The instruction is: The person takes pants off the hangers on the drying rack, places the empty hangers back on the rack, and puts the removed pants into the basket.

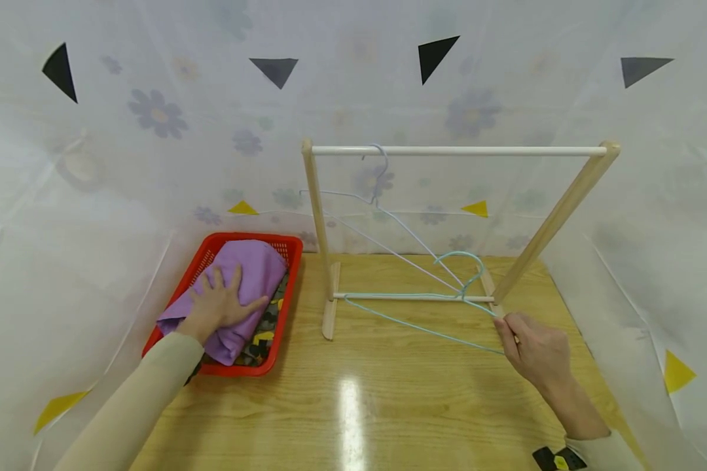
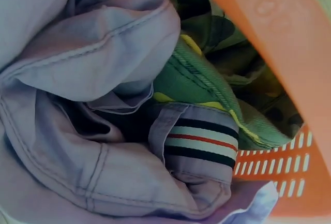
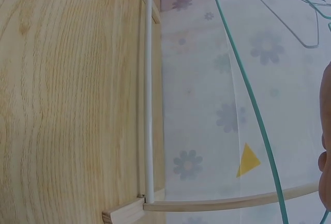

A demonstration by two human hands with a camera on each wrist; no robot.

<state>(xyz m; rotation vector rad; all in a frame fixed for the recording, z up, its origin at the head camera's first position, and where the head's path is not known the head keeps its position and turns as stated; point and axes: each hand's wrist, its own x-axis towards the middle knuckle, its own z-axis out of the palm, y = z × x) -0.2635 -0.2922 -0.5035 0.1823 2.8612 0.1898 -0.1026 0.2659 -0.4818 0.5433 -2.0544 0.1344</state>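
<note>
My left hand (image 1: pixel 217 304) lies with spread fingers on a folded purple garment (image 1: pixel 265 261) in a red basket (image 1: pixel 298 252). Seen up close in the left wrist view, the purple garment (image 2: pixel 134 177) has stitched seams and a striped band (image 2: pixel 201 141). My right hand (image 1: pixel 539 350) grips one end of a teal wire hanger (image 1: pixel 461 253), holding it up in front of a wooden rack. The right wrist view shows the hanger's long teal wire (image 3: pixel 248 87) and only the edge of the right hand (image 3: pixel 326 146).
The rack's white top rod (image 1: pixel 495 151) bears a lilac wire hanger (image 1: pixel 385 163) towards its left end. Under the purple garment lie camouflage-patterned clothes (image 1: pixel 256 350) with yellow parts. White sheeting (image 1: pixel 353 85) encloses the wooden table (image 1: pixel 400 405) at the back and sides.
</note>
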